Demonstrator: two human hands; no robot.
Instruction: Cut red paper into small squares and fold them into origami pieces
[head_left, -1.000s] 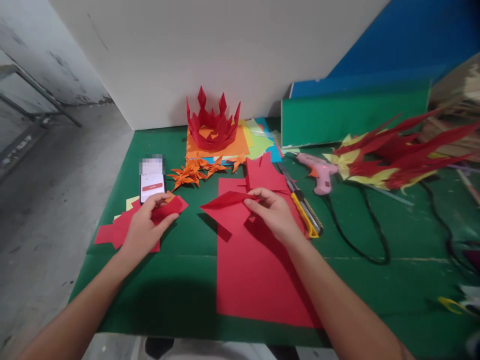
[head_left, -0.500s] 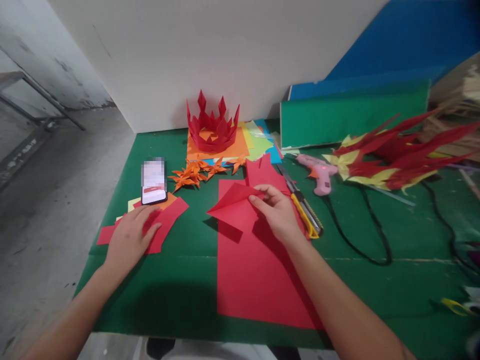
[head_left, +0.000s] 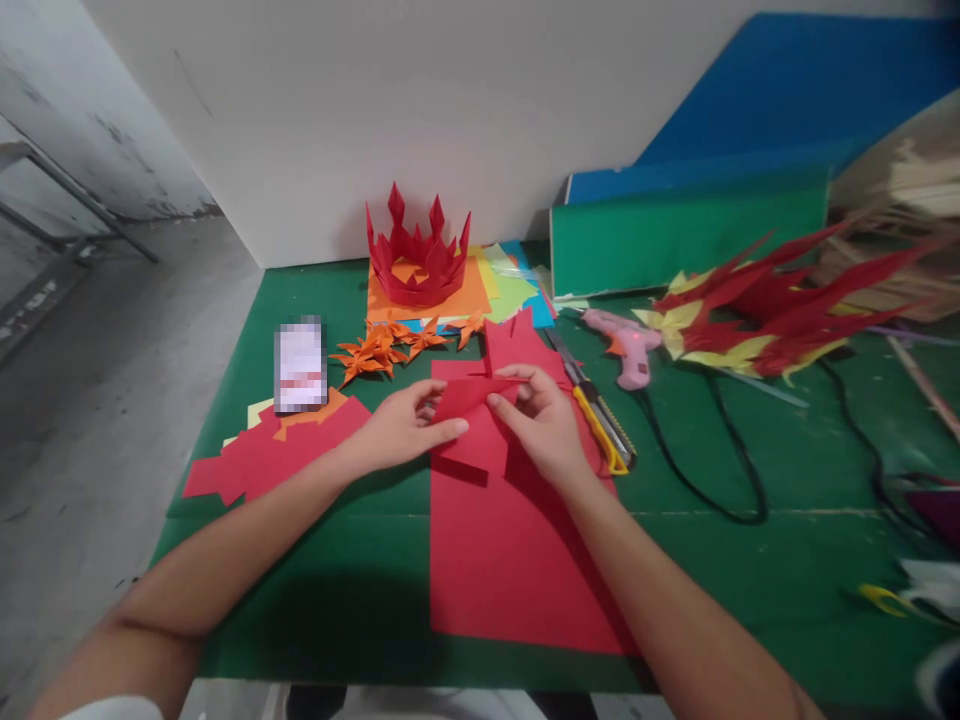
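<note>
A folded piece of red paper [head_left: 474, 425] is held up between both hands. My left hand [head_left: 405, 425] grips its left end, thumb in front and fingers curled behind. At the right end, my right hand [head_left: 544, 425] pinches the same paper between thumb and fingers. Beneath it lies a large red sheet [head_left: 525, 580], on which the folded paper casts a shadow. Beyond the hands is a cut red paper piece [head_left: 517, 340]. A yellow utility knife [head_left: 600, 430] lies just right of my right hand.
Left lie red paper scraps [head_left: 277, 460] and a phone [head_left: 300, 370]. Orange paper flowers [head_left: 375, 350] and a red paper crown [head_left: 416, 270] stand farther back. A pink glue gun [head_left: 634, 350], its black cord [head_left: 697, 500] and a red-yellow paper piece [head_left: 757, 320] are right.
My left hand has moved right from the scraps beside the phone and taken hold of the folded paper's left end. My right hand keeps its pinch.
</note>
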